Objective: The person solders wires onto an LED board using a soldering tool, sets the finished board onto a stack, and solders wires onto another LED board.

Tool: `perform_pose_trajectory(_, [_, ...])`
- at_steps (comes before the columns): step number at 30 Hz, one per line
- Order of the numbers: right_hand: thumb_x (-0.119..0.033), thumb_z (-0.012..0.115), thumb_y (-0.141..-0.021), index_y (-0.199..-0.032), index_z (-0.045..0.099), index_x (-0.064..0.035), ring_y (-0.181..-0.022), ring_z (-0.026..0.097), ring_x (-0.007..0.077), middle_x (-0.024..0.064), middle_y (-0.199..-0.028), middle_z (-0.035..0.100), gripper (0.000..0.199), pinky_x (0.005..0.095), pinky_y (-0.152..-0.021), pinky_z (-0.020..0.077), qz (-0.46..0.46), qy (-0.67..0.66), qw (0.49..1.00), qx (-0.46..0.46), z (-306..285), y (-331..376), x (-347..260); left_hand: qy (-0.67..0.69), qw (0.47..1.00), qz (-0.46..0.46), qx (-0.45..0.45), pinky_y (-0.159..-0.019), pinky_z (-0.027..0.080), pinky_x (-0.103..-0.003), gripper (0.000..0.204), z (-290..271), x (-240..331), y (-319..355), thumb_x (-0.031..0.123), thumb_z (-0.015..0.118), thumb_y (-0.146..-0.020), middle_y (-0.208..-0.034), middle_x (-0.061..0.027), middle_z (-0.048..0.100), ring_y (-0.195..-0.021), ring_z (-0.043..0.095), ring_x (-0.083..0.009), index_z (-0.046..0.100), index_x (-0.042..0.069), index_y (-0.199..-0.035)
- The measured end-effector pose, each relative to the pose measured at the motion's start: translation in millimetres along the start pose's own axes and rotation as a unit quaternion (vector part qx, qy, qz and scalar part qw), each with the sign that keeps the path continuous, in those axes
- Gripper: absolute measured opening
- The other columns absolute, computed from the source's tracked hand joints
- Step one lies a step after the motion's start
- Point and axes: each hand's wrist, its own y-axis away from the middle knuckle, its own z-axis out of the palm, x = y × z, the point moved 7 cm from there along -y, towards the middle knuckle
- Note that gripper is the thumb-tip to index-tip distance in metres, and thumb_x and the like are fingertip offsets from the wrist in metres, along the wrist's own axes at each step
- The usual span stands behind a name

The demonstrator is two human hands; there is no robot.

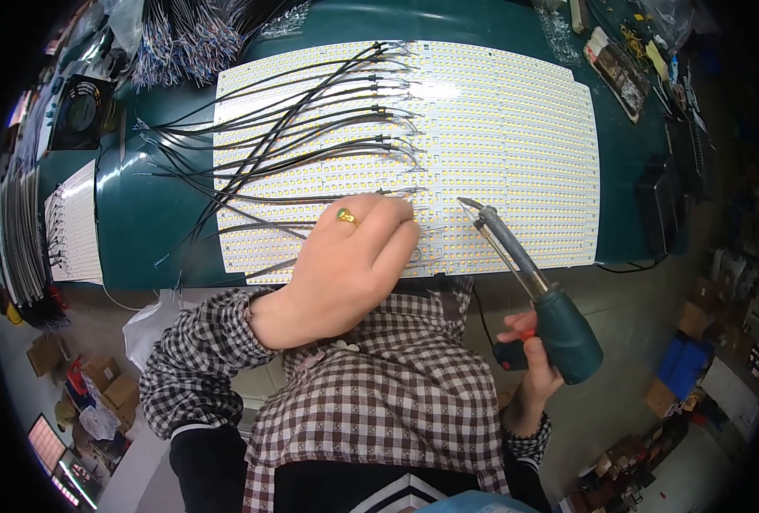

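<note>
My right hand [537, 363] grips a soldering gun [567, 333] with a dark green handle and a red trigger. Its metal barrel slants up to the left, and the bent tip hovers over white LED strip boards [516, 128] lying side by side as one sheet. Over the lower middle of these boards, my left hand [358, 256] is closed, knuckles up, wearing a gold-coloured ring [347, 217]. Its fingertips are hidden beneath it, so what they pinch cannot be seen. Several black cables [294, 124] run leftward from the boards' middle, their thin bare-ended wires near the solder points.
Bundled cables [183, 43] lie at the back left of the green table [157, 248]. A black fan [80, 111] and a smaller LED panel [76, 227] sit on the left. A stained block [616, 73] lies at the back right. Cardboard boxes [114, 389] stand below the table's left side.
</note>
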Motion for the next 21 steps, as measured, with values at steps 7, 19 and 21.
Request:
perform_pose_trajectory(7, [-0.022,0.058,-0.083,-0.109,0.047,0.0143,-0.074,0.059,0.0243,0.0163,-0.084,0.057,0.046,0.0294,-0.055,0.0534,-0.008,0.058,0.998,0.033,-5,0,3,0.039,0.995,-0.042,-0.077,-0.058,0.042,-0.033,0.024,13,-10,-10,0.0,0.061,-0.068,-0.081,-0.0063,0.052,-0.072,0.052,-0.0222,0.056,0.004,-0.091])
perform_pose_trajectory(19, [-0.022,0.057,-0.083,-0.105,0.049,0.0134,-0.074,0.06,0.0231,0.0169,-0.083,0.058,0.043,0.0282,-0.054,0.053,-0.012,0.051,0.998,0.03,-6,-3,2,0.066,0.995,0.009,-0.081,-0.057,0.043,-0.032,0.037,13,-7,-8,0.0,0.062,-0.061,-0.082,-0.0069,0.053,-0.072,0.053,-0.0223,0.06,0.003,-0.099])
perform_pose_trajectory(21, [-0.022,0.057,-0.083,-0.105,0.05,0.0134,-0.073,0.06,0.023,0.0171,-0.083,0.058,0.042,0.0282,-0.054,0.053,-0.014,0.054,0.998,0.028,-6,-3,3,0.066,0.995,0.018,-0.076,-0.057,0.043,-0.032,0.037,13,-6,-7,0.0,0.063,-0.062,-0.082,-0.0068,0.053,-0.072,0.053,-0.0221,0.06,0.003,-0.098])
